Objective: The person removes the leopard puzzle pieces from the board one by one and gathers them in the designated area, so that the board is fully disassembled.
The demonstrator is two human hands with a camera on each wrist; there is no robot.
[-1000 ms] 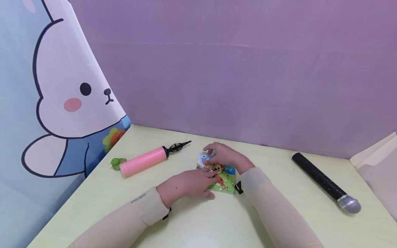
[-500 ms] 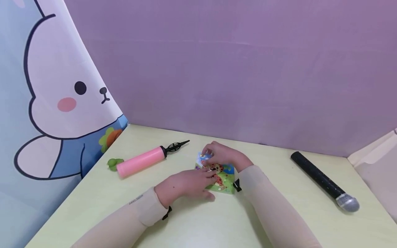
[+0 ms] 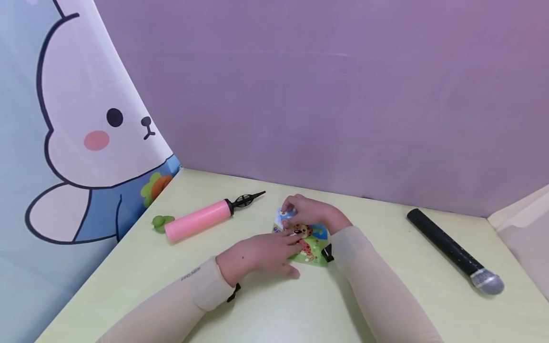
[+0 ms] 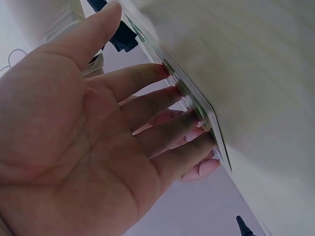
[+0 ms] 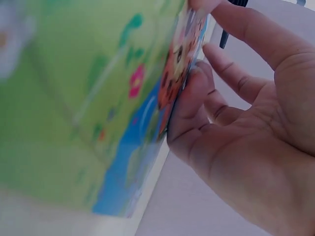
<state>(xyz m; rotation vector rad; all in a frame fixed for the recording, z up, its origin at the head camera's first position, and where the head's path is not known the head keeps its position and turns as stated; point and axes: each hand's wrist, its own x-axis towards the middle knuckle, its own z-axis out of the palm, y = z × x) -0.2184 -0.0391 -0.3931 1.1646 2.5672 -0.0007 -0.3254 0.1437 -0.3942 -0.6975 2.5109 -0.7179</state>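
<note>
A flat, colourful picture board [image 3: 315, 255], printed with a red spotted animal on grass, lies on the table in the head view. Faint seam-like lines cross its blurred face in the right wrist view, like a jigsaw puzzle. My left hand [image 3: 263, 255] lies over its lower left part; the straight, spread fingers [image 4: 157, 105] rest their tips on it, thumb apart. At the upper left corner, my right hand [image 3: 310, 212] has bent fingers and thumb [image 5: 256, 34] gripping the board. The right palm hides part of the picture, and the exact fingertip contact is partly hidden.
Left of the board lies a pink hand pump [image 3: 199, 221] with a black nozzle. A small green object [image 3: 161, 223] sits by its end. A black microphone [image 3: 454, 250] lies at the right. A purple wall [image 3: 321, 95] stands behind the table [image 3: 253, 314].
The view shifts slightly with the head. Both hands keep nearly the same places on the board, and the pump and microphone stay put.
</note>
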